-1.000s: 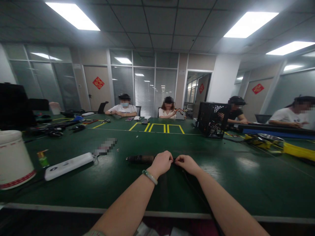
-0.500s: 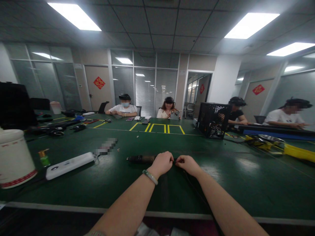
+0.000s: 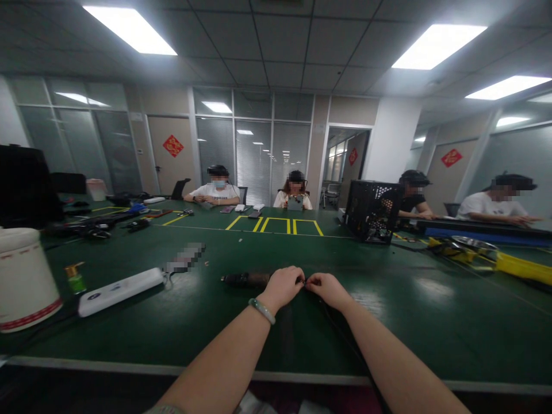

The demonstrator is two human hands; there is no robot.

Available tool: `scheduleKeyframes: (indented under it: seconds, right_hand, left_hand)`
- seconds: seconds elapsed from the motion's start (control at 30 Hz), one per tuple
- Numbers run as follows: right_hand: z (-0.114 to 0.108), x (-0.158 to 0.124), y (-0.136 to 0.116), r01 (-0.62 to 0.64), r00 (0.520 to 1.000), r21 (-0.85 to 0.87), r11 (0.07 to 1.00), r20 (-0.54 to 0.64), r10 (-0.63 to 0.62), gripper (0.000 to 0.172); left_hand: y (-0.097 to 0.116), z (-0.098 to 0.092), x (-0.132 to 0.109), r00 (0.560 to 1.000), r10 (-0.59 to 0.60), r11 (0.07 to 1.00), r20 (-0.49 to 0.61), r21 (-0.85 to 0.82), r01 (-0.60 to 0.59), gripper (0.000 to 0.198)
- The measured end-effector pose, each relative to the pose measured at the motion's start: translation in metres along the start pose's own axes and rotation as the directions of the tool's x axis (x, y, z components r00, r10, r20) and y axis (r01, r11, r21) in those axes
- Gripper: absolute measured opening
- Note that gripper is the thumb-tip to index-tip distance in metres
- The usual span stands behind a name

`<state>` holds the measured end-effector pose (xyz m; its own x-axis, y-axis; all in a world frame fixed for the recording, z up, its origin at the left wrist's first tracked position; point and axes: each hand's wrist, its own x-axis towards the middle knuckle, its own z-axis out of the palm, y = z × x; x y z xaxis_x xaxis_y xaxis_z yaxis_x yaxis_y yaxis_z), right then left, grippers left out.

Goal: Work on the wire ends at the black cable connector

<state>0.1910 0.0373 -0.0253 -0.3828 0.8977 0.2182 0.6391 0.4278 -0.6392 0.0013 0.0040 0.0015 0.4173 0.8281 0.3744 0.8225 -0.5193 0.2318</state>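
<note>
A dark electric screwdriver (image 3: 248,280) lies across the green table, its tip pointing left. My left hand (image 3: 285,286), with a bangle on the wrist, is closed around its rear end. Close beside it, my right hand (image 3: 328,290) pinches the end of a black cable (image 3: 338,322) that trails down toward the table's front edge. The fingertips of both hands nearly meet. The joint between cable and screwdriver is mostly hidden by my fingers, so I cannot tell whether the plug is seated.
To the left are a white cup (image 3: 26,282), a small green bottle (image 3: 76,278) and a white handheld device (image 3: 123,292). A black computer case (image 3: 373,211) stands at the right back, near yellow straps (image 3: 520,267). Several people sit around the table (image 3: 172,339).
My right hand has shifted slightly left, closer to my left hand, which still grips the electric screwdriver. Across the table, a person has turned the flat object in their hands.
</note>
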Motion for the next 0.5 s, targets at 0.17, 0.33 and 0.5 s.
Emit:
scheduleKeyframes:
  seconds: [0.17, 0.33, 0.5]
  right_hand:
    - [-0.0021, -0.0012, -0.0013, -0.007, 1.000, 0.026, 1.000, 0.007, 0.007, 0.021]
    - [-0.0023, -0.0011, -0.0019, -0.013, 1.000, 0.041, 0.999, 0.011, 0.013, 0.021]
    - [-0.0048, -0.0025, -0.0029, 0.010, 1.000, 0.023, 1.000, 0.020, -0.011, 0.018]
  left_hand:
    - [-0.0002, 0.0029, 0.0004, 0.999, 0.048, 0.999, -0.019, 0.007, -0.048, 0.016]
    - [0.0026, 0.0023, 0.0002, 1.000, -0.008, 1.000, 0.002, 0.001, 0.008, 0.017]
    - [0.0036, 0.0008, 0.0003, 1.000, -0.017, 1.000, 0.008, -0.002, 0.017, 0.016]
